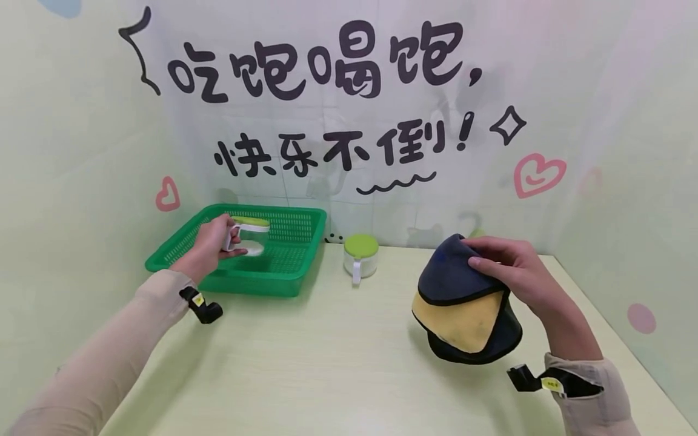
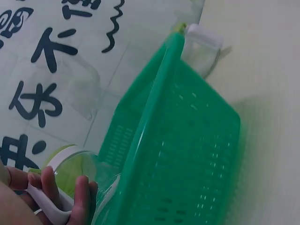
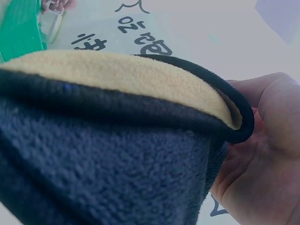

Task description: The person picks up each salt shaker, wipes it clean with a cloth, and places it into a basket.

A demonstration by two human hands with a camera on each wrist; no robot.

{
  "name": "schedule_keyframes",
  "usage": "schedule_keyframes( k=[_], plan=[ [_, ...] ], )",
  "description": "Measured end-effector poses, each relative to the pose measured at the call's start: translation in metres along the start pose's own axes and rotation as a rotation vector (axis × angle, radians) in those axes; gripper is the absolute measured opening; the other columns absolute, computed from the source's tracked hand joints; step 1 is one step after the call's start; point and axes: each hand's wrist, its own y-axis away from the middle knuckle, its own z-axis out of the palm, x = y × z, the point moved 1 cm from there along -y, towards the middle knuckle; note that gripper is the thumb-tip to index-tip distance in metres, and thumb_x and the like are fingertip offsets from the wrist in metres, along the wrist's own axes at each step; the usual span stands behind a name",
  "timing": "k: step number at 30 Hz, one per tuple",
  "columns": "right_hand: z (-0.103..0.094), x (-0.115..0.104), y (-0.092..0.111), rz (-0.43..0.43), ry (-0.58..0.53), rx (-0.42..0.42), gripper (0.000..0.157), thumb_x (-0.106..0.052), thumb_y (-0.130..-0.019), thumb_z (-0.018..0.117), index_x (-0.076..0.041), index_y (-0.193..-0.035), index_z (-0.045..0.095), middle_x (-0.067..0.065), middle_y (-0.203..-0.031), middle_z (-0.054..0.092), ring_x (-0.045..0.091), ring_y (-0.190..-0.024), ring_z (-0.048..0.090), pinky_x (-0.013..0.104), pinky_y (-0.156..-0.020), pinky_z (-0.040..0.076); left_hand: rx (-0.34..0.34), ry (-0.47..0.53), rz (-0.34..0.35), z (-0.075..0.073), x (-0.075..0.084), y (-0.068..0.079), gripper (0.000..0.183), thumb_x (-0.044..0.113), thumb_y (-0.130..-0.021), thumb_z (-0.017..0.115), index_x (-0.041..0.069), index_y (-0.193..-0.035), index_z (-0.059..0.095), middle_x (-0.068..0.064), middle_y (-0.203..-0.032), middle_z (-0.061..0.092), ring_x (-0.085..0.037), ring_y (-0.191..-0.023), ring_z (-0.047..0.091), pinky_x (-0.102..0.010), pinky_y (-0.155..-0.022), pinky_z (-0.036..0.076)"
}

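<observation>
My left hand (image 1: 214,240) grips the white handle of a clear jar (image 1: 253,224) with a green lid, held at the green basket (image 1: 267,286). Whether the jar's base touches the basket floor, I cannot tell. In the left wrist view, fingers curl round the handle (image 2: 52,205), and the basket's wall partly hides the jar. On the right, my right hand (image 1: 512,266) pinches a folded cloth (image 1: 463,321), dark blue and yellow with black edging, which hangs above the table. Close up, the right wrist view shows the cloth (image 3: 117,154) covering much of the hand's work.
A second green-lidded jar (image 1: 361,254) stands on the pale table (image 1: 349,351), right of the basket, with its white handle towards me. Behind the table hangs a printed curtain (image 1: 327,115) with black lettering. Pale side walls (image 1: 643,200) border both sides.
</observation>
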Motion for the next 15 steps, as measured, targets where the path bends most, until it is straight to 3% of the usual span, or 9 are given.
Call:
schedule_keyframes(
  k=[9, 15],
  plan=[
    [0.001, 0.002, 0.000, 0.004, 0.020, -0.010, 0.032, 0.002, -0.098, 0.063, -0.002, -0.128, 0.069, -0.013, -0.116, 0.074, 0.003, -0.100, 0.072, 0.015, -0.086, 0.056, 0.003, 0.031, -0.126, -0.020, -0.018, -0.027, 0.045, 0.025, -0.106, 0.034, 0.009, -0.148, 0.029, 0.006, -0.073, 0.054, -0.007, -0.069, 0.060, -0.034, -0.074, 0.065],
    [0.001, 0.002, -0.001, 0.007, 0.034, -0.007, 0.032, 0.001, -0.098, 0.063, -0.002, -0.129, 0.069, -0.014, -0.116, 0.074, 0.003, -0.100, 0.072, 0.014, -0.086, 0.056, -0.024, -0.034, -0.134, -0.023, -0.022, -0.039, 0.039, 0.025, -0.106, 0.034, 0.006, -0.140, 0.035, 0.006, -0.077, 0.056, -0.009, -0.076, 0.061, -0.033, -0.078, 0.064]
  ],
)
